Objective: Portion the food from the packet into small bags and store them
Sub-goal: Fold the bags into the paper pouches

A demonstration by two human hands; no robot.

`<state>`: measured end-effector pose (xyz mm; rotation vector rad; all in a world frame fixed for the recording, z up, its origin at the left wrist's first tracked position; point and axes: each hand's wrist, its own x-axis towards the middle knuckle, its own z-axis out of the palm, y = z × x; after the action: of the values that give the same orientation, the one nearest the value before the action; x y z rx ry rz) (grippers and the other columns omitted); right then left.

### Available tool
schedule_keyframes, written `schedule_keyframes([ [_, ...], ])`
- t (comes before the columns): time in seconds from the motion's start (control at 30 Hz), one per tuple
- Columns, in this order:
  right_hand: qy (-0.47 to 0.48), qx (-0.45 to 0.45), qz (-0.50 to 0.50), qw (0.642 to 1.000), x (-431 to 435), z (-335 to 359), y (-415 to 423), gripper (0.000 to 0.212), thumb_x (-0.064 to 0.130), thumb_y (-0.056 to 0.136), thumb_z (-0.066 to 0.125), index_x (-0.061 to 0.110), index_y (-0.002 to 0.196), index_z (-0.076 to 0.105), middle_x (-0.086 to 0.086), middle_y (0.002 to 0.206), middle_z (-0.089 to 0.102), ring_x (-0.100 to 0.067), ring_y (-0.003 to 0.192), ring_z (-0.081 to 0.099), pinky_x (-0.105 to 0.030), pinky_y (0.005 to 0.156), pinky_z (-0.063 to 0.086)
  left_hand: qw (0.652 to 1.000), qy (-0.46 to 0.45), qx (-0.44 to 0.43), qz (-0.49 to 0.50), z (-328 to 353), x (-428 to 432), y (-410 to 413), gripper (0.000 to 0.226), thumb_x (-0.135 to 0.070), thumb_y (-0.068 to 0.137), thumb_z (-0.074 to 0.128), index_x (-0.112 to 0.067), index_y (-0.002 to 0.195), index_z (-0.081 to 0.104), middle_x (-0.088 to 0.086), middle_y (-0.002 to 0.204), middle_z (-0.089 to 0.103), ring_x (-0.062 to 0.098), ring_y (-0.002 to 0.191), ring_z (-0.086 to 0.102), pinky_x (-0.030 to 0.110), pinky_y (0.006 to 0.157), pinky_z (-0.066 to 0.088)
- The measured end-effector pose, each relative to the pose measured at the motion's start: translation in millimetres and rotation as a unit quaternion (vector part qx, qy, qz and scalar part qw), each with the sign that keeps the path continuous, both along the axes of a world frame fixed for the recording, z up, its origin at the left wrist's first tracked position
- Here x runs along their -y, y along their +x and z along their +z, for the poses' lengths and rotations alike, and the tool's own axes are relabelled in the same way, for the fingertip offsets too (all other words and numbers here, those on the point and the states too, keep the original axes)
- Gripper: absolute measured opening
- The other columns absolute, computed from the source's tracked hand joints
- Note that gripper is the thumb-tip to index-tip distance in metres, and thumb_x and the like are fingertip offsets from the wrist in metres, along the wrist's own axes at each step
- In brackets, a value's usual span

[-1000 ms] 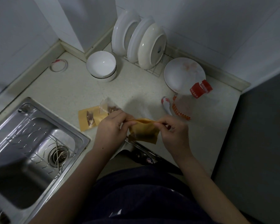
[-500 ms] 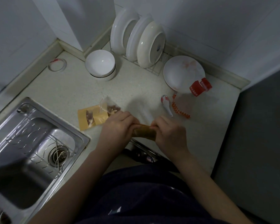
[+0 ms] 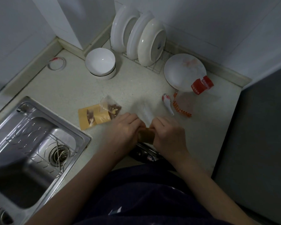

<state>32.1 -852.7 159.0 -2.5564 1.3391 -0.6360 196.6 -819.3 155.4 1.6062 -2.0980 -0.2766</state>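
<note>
Your left hand & right hand both clench the brown packet, held btwn them over the table's near edge. Small bags lie to the left, by the sink; contents prob. meat.

Pale speckled counter with a steel sink set in at left. A tape ring lies far left; stacked bowls and a wire rack stand along the far edge, a plate right of them. Mid-counter lie yellow packets under a filled bag, then a clear bag, spoon and orange coil
</note>
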Motion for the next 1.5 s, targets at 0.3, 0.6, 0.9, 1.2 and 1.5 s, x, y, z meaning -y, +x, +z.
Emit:
schedule_keyframes([
  [0.3, 0.014, -0.025, 0.041, 0.999, -7.0, -5.3, 4.4, 0.006, 0.008, 0.078, 0.062, 0.013, 0.074, 0.061, -0.002, 0.068, 0.054, -0.021, 0.059, 0.048, -0.031, 0.053, 0.033, 0.999, 0.011, 0.007, 0.039, 0.4, -4.5, -2.1, 0.015, 0.003, 0.069, 0.070, -0.011, 0.073, 0.066, 0.004, 0.071, 0.059, 0.023, 0.064, 0.051, 0.031, 0.060, 0.035],
  [0.6, 0.051, -0.039, 0.018, 0.998, -8.0, -8.0, 4.5, 0.016, 0.014, 0.081, 0.046, 0.013, 0.080, 0.062, -0.003, 0.075, 0.057, -0.018, 0.064, 0.051, -0.025, 0.052, 0.033, 0.998, 0.029, 0.017, 0.054, -4.5, -5.2, -3.8, 0.010, -0.007, 0.072, 0.073, -0.013, 0.078, 0.067, 0.004, 0.076, 0.060, 0.023, 0.065, 0.053, 0.029, 0.060, 0.034],
  [0.9, 0.097, -0.003, -0.015, 0.995, -3.7, -18.5, -0.2, 0.025, -0.014, 0.064, 0.063, 0.009, 0.071, 0.055, -0.004, 0.074, 0.051, -0.010, 0.062, 0.035, -0.018, 0.051, 0.023, 0.999, 0.029, 0.025, 0.036, -15.5, -4.0, -6.2, 0.004, -0.012, 0.082, 0.070, -0.015, 0.084, 0.071, 0.002, 0.079, 0.057, 0.017, 0.067, 0.047, 0.032, 0.051, 0.039],
  [1.2, 0.109, -0.046, -0.039, 0.992, 0.6, -31.1, -6.3, 0.012, 0.018, 0.087, 0.065, 0.016, 0.078, 0.057, 0.004, 0.076, 0.054, -0.008, 0.058, 0.038, -0.010, 0.048, 0.013, 0.965, 0.146, -0.156, 0.156, -38.5, 12.4, 14.9, 0.007, -0.023, 0.077, 0.077, -0.023, 0.082, 0.072, -0.008, 0.085, 0.058, 0.008, 0.075, 0.053, 0.021, 0.064, 0.043],
  [1.5, 0.394, 0.273, -0.245, 0.843, 13.5, -57.0, -18.9, 0.014, 0.011, 0.096, 0.053, 0.016, 0.086, 0.061, -0.009, 0.078, 0.064, -0.011, 0.048, 0.064, -0.020, 0.045, 0.049, 0.843, 0.246, -0.245, 0.410, -79.3, 39.8, 96.2, 0.023, -0.019, 0.085, 0.069, -0.016, 0.108, 0.071, 0.009, 0.098, 0.060, 0.015, 0.073, 0.058, 0.013, 0.052, 0.038],
])
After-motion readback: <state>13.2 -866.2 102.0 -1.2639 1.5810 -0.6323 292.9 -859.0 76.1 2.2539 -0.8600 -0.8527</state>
